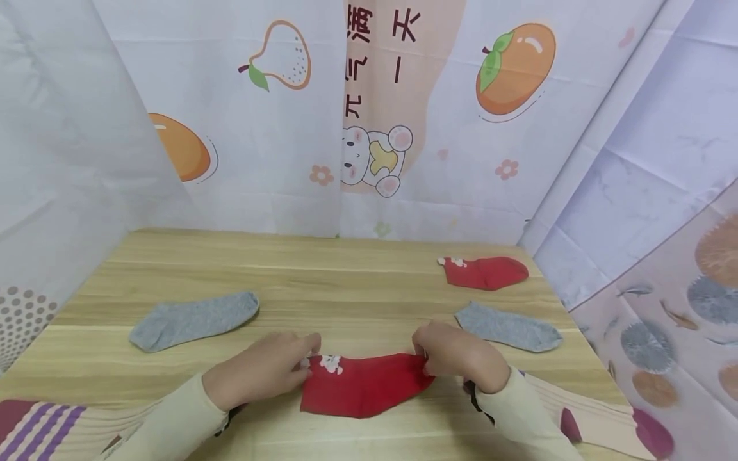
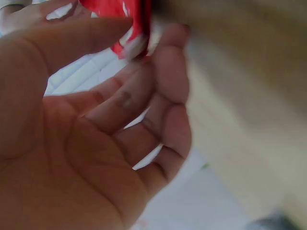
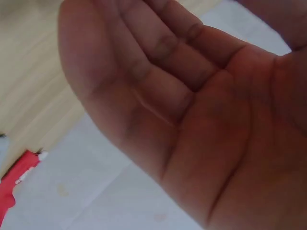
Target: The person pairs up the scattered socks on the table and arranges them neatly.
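A red sock (image 1: 366,387) with a white furry patch near its cuff lies stretched sideways between my two hands, low in the middle of the head view. My left hand (image 1: 262,370) pinches the cuff corner. In the left wrist view the red fabric (image 2: 112,7) shows between thumb and index finger. At the toe end, my right hand (image 1: 464,357) grips the upper edge, its fingertips partly hidden behind the hand. The right wrist view shows the right palm (image 3: 216,120) with curled fingers, their tips beyond the top edge.
Another red sock (image 1: 490,274) lies at the table's back right. One grey sock (image 1: 196,321) is on the left, another grey sock (image 1: 510,328) right of the right hand. Cream striped socks (image 1: 69,426) lie near both front corners, partly under the forearms. Printed curtains (image 1: 277,160) hang behind the wooden table.
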A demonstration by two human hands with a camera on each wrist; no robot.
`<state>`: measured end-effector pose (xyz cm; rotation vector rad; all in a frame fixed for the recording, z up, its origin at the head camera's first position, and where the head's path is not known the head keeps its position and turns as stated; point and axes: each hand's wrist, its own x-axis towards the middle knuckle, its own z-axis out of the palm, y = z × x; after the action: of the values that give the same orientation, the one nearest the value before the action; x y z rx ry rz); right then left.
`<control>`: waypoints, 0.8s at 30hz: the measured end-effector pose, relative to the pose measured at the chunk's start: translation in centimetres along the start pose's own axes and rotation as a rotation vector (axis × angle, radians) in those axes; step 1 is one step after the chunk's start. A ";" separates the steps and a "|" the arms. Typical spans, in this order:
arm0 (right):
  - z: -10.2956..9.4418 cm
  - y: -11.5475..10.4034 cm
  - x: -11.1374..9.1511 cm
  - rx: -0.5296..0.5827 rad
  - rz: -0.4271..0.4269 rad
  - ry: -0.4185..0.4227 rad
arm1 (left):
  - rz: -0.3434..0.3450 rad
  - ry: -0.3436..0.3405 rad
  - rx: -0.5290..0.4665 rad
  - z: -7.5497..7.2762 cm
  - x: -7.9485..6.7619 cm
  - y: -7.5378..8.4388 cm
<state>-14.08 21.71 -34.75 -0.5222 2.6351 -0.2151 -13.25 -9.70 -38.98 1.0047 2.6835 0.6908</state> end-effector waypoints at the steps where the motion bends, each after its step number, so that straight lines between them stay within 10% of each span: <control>1: -0.1 0.0 -0.1 0.011 0.003 -0.004 | 0.009 0.017 0.040 -0.2 -0.1 0.1; 8: -0.7 -0.2 -0.7 0.075 0.017 0.022 | 0.042 0.098 0.182 -1.8 -0.7 1.0; 24: -2.6 4.3 -1.0 -0.002 -0.050 0.191 | 0.150 0.141 0.168 -3.7 2.2 3.6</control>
<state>-15.85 26.25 -33.01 -0.5950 2.8092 -0.2913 -14.05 -7.16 -34.06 1.2546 2.8489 0.5915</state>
